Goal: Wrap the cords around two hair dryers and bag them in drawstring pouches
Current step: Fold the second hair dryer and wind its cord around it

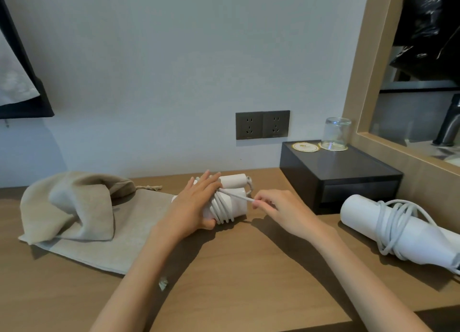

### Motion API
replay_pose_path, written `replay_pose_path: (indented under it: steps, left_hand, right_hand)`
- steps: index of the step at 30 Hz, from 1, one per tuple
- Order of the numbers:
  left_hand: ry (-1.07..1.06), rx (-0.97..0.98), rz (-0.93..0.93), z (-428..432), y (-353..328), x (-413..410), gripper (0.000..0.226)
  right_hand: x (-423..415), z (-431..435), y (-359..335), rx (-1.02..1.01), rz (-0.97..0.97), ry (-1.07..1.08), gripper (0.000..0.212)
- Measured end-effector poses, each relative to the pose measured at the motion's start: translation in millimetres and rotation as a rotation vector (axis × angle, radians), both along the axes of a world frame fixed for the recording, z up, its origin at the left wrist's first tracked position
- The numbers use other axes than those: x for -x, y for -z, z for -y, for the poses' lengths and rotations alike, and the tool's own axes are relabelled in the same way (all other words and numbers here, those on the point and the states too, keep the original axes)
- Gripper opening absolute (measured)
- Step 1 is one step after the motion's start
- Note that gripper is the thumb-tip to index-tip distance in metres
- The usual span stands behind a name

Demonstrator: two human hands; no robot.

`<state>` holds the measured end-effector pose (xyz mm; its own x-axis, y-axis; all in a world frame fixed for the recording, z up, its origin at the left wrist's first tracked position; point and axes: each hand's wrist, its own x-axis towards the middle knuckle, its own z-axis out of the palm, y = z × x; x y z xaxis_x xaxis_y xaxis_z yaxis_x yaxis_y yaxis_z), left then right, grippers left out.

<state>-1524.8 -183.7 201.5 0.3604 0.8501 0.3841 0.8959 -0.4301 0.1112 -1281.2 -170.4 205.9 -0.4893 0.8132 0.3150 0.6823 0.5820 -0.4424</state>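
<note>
A white hair dryer [234,202] lies folded on the wooden table [236,269] near the wall, its cord [224,211] coiled several times around the body. My left hand [194,205] holds the dryer from the left, fingers laid over the top and thumb underneath. My right hand [271,207] pinches a taut stretch of the cord just right of the dryer. A second white hair dryer [366,219] with a loosely wound grey cord [395,222] lies at the right. Two beige drawstring pouches sit at the left, one crumpled [72,207] on a flat one [134,222].
A black box [341,175] stands against the wall at the right, with an upturned glass [336,132] and a round coaster [305,147] on it. Two dark wall sockets [262,124] are above the table. A wood-framed mirror [408,142] borders the right side.
</note>
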Motion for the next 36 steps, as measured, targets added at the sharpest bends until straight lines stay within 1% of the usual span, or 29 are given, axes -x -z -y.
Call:
replay_pose_path:
  steps: [3, 5, 9, 12, 14, 17, 18, 19, 22, 23, 25, 26, 28, 31, 34, 36]
  left_hand:
    - [0.086, 0.124, 0.180, 8.9, -9.7, -4.8, 0.069]
    - [0.118, 0.152, 0.281, 11.9, -13.7, -15.3, 0.059]
    - [0.111, 0.003, 0.250, 0.0, -11.2, -43.9, 0.023]
    - [0.087, -0.049, 0.272, -8.8, -9.5, -48.3, 0.014]
    - [0.104, -0.050, 0.293, -11.1, -8.4, -44.8, 0.014]
    - [0.145, -0.076, 0.314, -10.0, -7.7, -40.8, 0.015]
    - [0.151, -0.087, 0.309, -9.7, -7.1, -40.4, 0.015]
    - [0.151, -0.090, 0.302, -8.8, -6.9, -40.6, 0.014]
    - [0.134, -0.094, 0.314, -5.2, -6.5, -40.8, 0.011]
    - [0.125, -0.103, 0.327, -4.3, -5.7, -40.1, 0.017]
    - [0.106, -0.130, 0.336, -3.9, -3.3, -38.9, 0.029]
    - [0.096, -0.141, 0.333, -4.3, -1.7, -39.0, 0.033]
    - [0.081, -0.147, 0.312, -4.6, 1.2, -40.0, 0.036]
    - [0.070, -0.140, 0.288, -4.7, 3.5, -39.0, 0.041]
    - [0.041, -0.162, 0.349, -2.9, 0.8, -31.7, 0.043]
    - [0.019, -0.200, 0.416, -1.1, -2.7, -23.9, 0.043]
  right_hand:
    - [1.1, -4.7, 6.4, 0.066, -0.071, -0.038, 0.020]
    - [3.4, -6.0, 7.6, 0.086, -0.133, -0.033, 0.019]
    - [7.1, -3.8, 11.1, 0.083, -0.220, -0.026, 0.013]
    - [1.2, -2.5, 12.0, 0.101, -0.276, -0.001, 0.002]
    - [-4.8, -6.1, 9.6, 0.185, -0.354, 0.001, 0.003]
    - [-6.2, -15.6, 4.2, 0.400, -0.591, -0.017, 0.011]
    - [-4.7, -20.8, 3.0, 0.450, -0.643, 0.010, 0.016]
    - [-2.7, -27.6, 2.2, 0.477, -0.657, 0.055, 0.019]
    - [8.7, -50.0, 1.8, 0.601, -0.597, 0.144, 0.032]
    - [13.6, -55.6, 2.3, 0.675, -0.615, 0.139, 0.034]
    - [22.4, -64.6, 4.9, 0.841, -0.727, 0.082, 0.031]
    - [24.7, -67.8, 7.2, 0.890, -0.775, 0.038, 0.031]
    - [25.1, -70.7, 12.8, 0.881, -0.774, -0.016, 0.031]
    - [22.7, -66.9, 18.4, 0.813, -0.707, -0.044, 0.032]
    - [22.5, -57.5, 19.4, 0.758, -0.724, -0.094, 0.028]
    - [26.3, -52.0, 16.1, 0.739, -0.788, -0.153, 0.025]
